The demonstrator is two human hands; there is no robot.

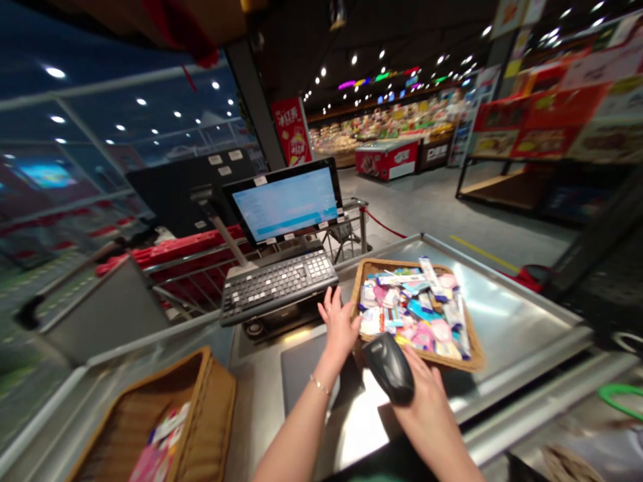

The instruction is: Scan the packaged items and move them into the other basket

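A black handheld barcode scanner (389,369) is gripped in my right hand (424,395), its rounded head pointing up and away from me. Just beyond it, a wicker basket (475,345) holds many small packets (402,308) in white, pink and blue. My left hand (339,323) hovers with its fingers spread, between the front right end of the keyboard (281,281) and the basket's left side. Nothing shows in that hand. Behind the keyboard stands a lit monitor (289,204); its text is too blurred to read.
At lower left is a deeper wicker basket (221,402) with a few packets inside. A dark flat pad (301,375) lies on the metal counter (522,314). Red shopping carts (185,251) stand behind the counter on the left. A metal panel (108,311) rises at the left.
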